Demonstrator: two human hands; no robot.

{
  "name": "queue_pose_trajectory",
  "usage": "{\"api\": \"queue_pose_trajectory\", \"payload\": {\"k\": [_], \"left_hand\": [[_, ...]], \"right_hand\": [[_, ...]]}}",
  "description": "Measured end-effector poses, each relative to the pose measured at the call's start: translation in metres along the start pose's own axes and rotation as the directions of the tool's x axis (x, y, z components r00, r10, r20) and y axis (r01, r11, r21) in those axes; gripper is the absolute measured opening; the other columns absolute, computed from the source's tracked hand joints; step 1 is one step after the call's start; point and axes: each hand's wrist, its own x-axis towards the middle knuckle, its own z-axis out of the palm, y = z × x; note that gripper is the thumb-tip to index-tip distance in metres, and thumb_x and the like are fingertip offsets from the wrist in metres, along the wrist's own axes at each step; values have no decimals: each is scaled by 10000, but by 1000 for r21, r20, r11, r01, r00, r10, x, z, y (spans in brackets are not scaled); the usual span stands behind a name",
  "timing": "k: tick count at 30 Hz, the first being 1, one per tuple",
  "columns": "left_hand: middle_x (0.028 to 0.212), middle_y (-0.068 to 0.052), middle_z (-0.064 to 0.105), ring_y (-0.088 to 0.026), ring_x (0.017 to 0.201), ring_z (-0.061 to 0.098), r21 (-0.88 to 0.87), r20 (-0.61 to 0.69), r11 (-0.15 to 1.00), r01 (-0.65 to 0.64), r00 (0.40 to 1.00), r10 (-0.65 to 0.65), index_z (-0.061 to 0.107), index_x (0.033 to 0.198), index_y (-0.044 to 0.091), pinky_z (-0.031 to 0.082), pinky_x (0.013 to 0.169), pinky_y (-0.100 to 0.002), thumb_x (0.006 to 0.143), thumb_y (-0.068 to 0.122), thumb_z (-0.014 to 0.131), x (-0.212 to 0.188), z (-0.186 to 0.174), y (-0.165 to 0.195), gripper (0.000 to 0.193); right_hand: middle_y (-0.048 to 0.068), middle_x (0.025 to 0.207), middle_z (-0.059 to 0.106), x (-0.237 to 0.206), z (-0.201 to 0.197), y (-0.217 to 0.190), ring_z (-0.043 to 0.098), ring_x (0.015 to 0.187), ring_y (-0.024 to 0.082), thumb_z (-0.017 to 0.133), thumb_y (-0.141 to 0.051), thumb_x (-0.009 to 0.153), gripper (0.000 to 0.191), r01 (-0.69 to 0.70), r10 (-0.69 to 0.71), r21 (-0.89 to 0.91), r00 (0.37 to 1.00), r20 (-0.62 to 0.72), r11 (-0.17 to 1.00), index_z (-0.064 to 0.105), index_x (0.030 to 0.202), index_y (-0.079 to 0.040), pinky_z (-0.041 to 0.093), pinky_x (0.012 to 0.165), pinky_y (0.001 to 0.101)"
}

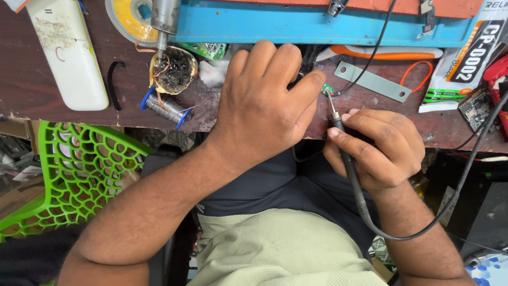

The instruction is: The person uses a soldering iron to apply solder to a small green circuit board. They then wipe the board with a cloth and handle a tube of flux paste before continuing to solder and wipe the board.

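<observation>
gripping a slim dark soldering iron (344, 153) with black cord, right hand (378, 148) fingers clamped round it, long axis tip at 11 o'clock — touching tiny green board (328, 88), left hand (264, 100) fingertips pressed together there

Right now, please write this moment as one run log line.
left hand: pins small green board | right hand: holds soldering iron, tip on board

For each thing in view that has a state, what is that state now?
Soldering iron: gripped in right hand, tip on the small green board.
Small green board: pressed down by left hand.
Solder spool: lying on its side.
Metal bracket: lying flat.
</observation>
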Motion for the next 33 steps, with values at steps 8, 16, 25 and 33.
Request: {"api": "queue_pose_trajectory", "payload": {"k": [8,16,25,33], "left_hand": [[946,-42,473,-213,892,470,13,-3,1000,-7,1000,7,722,1053,77,358,752,-379,893,111,776,-1,2,0,172],[948,-45,477,-223,897,475,-2,7,1000,5,1000,-5,721,1048,79,360,757,-385,879,112,777,2,-1,0,181],[948,-47,478,-225,896,475,-8,14,1000,3,1000,-3,724,1052,76,360,755,-386,874,111,780,2,-2,0,190],[947,-46,474,-225,900,473,-6,12,1000,-6,1000,6,733,1062,66,361,760,-387,888,115,782,2,-2,-1,188]], "right_hand": [[103,868,688,1,0,0,717,808,292,879,-12,700,234,1,-1,1,1000,0,1000,719,856,-82,582,695,368],[104,866,685,0,0,2,713,804,294,885,-11,700,242,6,-6,4,1000,-2,1000,720,861,-82,580,691,370],[104,870,685,0,0,1,713,805,295,884,-19,702,240,3,-3,10,1000,-1,1000,725,869,-85,579,689,372],[102,872,683,1,-2,1,713,807,297,885,-25,703,239,-4,4,13,1000,15,1000,727,873,-82,581,686,373]]}}
